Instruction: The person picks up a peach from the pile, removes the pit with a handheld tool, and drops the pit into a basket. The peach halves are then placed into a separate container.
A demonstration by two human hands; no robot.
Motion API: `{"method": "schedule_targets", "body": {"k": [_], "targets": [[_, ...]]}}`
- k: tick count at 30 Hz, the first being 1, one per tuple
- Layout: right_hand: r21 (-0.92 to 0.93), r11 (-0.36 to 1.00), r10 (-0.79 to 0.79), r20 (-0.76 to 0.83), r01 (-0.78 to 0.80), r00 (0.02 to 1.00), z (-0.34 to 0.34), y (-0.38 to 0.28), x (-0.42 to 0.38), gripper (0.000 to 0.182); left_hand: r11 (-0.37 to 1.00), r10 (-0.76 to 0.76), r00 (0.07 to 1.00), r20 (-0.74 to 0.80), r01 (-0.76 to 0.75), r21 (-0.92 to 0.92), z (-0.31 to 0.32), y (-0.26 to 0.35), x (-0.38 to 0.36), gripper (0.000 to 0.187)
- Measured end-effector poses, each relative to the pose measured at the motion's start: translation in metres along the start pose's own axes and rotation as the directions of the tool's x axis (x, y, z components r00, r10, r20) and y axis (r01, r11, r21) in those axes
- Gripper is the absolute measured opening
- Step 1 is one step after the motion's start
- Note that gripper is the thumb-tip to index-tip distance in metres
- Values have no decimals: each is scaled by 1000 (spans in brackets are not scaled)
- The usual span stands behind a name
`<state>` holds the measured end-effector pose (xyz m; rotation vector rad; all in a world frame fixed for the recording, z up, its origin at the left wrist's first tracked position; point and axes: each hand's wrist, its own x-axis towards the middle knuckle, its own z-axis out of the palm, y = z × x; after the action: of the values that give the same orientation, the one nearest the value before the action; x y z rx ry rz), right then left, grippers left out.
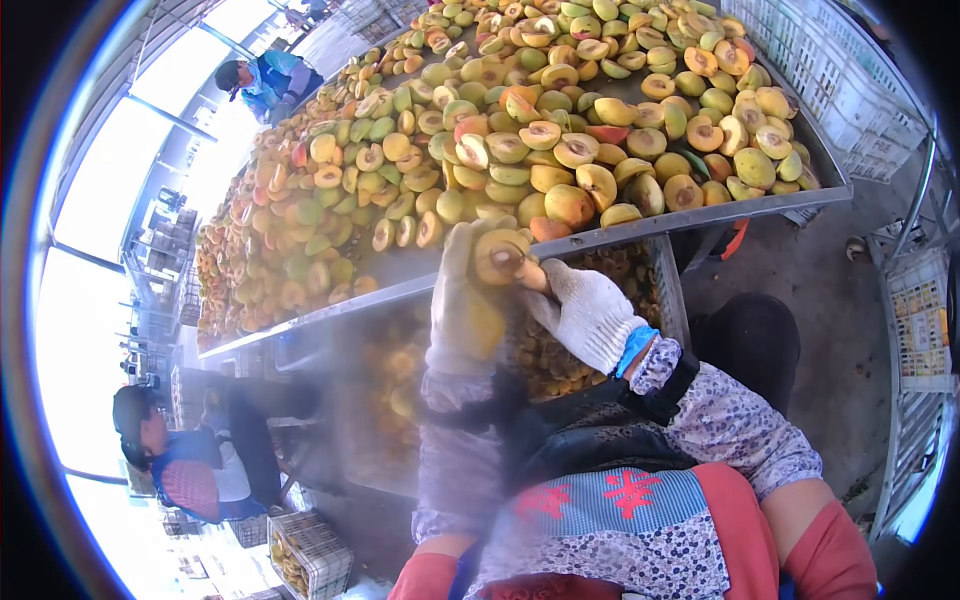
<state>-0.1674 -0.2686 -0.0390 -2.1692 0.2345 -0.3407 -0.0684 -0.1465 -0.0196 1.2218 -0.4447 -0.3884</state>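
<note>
My left hand (462, 300), in a pale glove, is closed around a halved fruit (500, 257) just over the front edge of the metal table. The cut face with its brown centre is turned up. My right hand (590, 310), in a white knitted glove, meets the fruit from the right, its bare-looking fingertips pressed together at the centre; any tool in them is too small to make out. Many halved yellow, green and reddish fruits (520, 140) lie heaped on the table (700, 215) beyond both hands. Part of the view is hazy.
Below my hands is a crate (672, 290) holding fruit pieces. White crates (830, 80) stand stacked at the upper right, more crates (918, 320) at the right. One person (200, 460) sits at the left; another person (270, 85) is at the table's far side.
</note>
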Motion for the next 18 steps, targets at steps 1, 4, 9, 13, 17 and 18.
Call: {"method": "schedule_targets", "body": {"k": [1,4,9,13,17,18], "targets": [[7,1000,9,7,-9,1000,1,1,0,32,988,-79,996,-47,73,-135,4,3,-1,37],[14,999,30,27,-30,999,10,5,-2,32,974,-120,986,-115,95,-204,7,0,-3,40],[135,973,161,174,-186,971,12,-7,-7,34,984,-120,982,-146,97,-150,12,-6,-7,50],[230,963,112,135,-141,984,15,-9,-8,35,972,-107,945,-310,34,-231,36,-5,-8,49],[140,958,211,237,-248,948,6,-15,-8,37,977,-130,951,-282,74,-200,27,-5,-13,50],[96,960,230,257,-262,939,6,-14,-8,37,976,-160,964,-213,122,-182,23,-5,-13,50]]}}
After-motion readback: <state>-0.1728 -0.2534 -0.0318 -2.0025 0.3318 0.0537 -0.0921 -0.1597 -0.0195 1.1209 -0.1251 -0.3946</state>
